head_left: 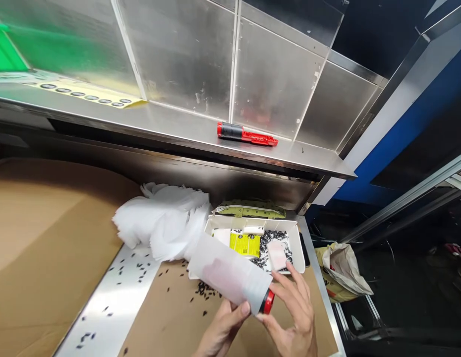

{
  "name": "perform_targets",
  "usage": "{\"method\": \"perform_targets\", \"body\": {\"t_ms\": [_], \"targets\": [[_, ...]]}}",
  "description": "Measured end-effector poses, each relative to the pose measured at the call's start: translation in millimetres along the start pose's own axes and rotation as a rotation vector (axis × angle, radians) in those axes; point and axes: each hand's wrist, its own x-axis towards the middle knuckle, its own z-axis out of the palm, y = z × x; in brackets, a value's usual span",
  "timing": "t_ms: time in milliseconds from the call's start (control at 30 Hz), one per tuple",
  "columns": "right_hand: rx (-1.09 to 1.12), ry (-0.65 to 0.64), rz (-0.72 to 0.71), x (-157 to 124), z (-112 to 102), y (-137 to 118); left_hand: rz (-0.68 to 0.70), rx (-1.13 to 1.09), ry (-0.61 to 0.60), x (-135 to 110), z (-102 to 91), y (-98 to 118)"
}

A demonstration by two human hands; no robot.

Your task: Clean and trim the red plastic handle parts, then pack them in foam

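Note:
A translucent white foam pouch (230,270) is tilted over the near side of the white bin. Inside it, a reddish shape shows faintly through the foam. A red-and-black cylindrical end (267,301) sticks out of the pouch's right-hand mouth. My left hand (225,327) grips the pouch from below, thumb on its near edge. My right hand (293,312) is curved around the mouth, with thumb and fingertips at its two corners; the other fingers are spread. The exact contact of the right fingertips is hard to make out.
A white bin (299,248) holds small black parts, a yellow label pack (245,244) and white pieces. White foam pouches (163,218) are heaped to its left. Black bits lie scattered on cardboard and metal. A red-and-black tool (247,134) rests on the metal shelf (171,121).

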Motion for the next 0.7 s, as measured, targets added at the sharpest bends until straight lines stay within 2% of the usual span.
{"method": "perform_targets", "body": {"t_ms": [100,200,367,533,633,700], "targets": [[0.01,-0.092,0.03,1.8,-3.3,2.4,-0.103,-0.045,-0.063,-0.1,-2.9,0.2],[0.014,-0.166,0.061,0.0,-4.0,4.7,-0.237,-0.269,-0.116,2.1,-9.8,2.3],[0.082,-0.41,0.072,2.9,-8.9,-4.5,-0.38,-0.568,-0.061,-3.7,-16.7,-0.7],[0.106,-0.51,0.002,19.0,-22.9,-18.5,-0.508,-0.741,-0.101,-16.2,-11.0,-7.0],[0.096,-0.539,-0.074,25.4,-27.1,-19.1,-0.509,-0.755,-0.011,-21.1,-10.2,-10.7],[0.083,-0.515,-0.071,25.4,-27.1,-16.4,-0.494,-0.745,0.068,-23.9,-12.0,-12.6]]}}
